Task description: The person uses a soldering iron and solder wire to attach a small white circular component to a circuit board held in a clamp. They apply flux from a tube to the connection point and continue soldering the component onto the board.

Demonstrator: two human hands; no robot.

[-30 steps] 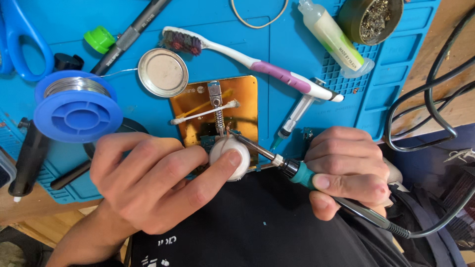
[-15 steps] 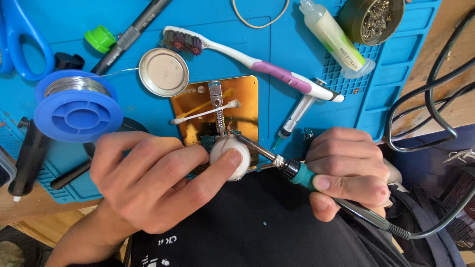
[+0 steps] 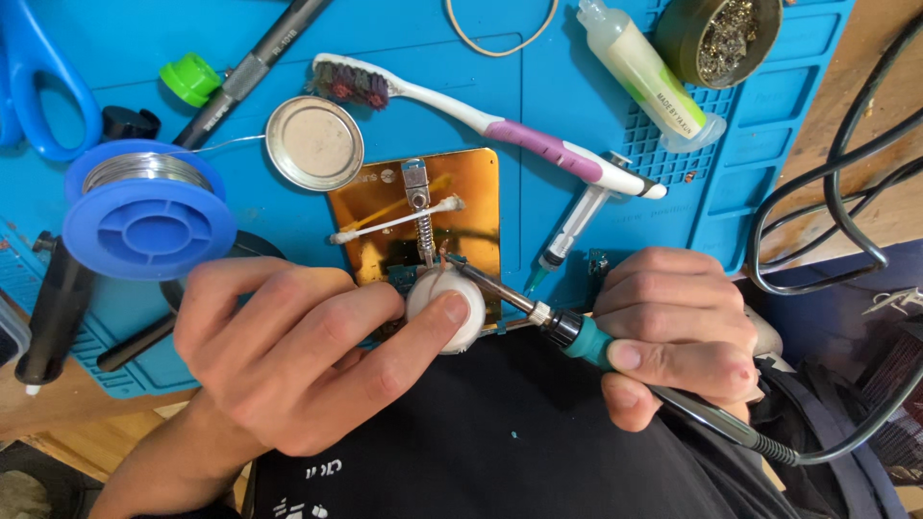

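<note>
The left hand (image 3: 288, 356) covers most of the small white round object (image 3: 447, 308) it pinches; the board beneath is largely hidden. The soldering iron (image 3: 538, 312) tip contact, just beyond the fingertips, is too small to tell. Blue scissors (image 3: 38, 77) are cut off.

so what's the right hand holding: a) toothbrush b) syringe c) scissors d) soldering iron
d, the right hand grips the soldering iron by its teal collar, tip aimed at the gold plate; the toothbrush, syringe and scissors lie untouched on the mat.
</note>
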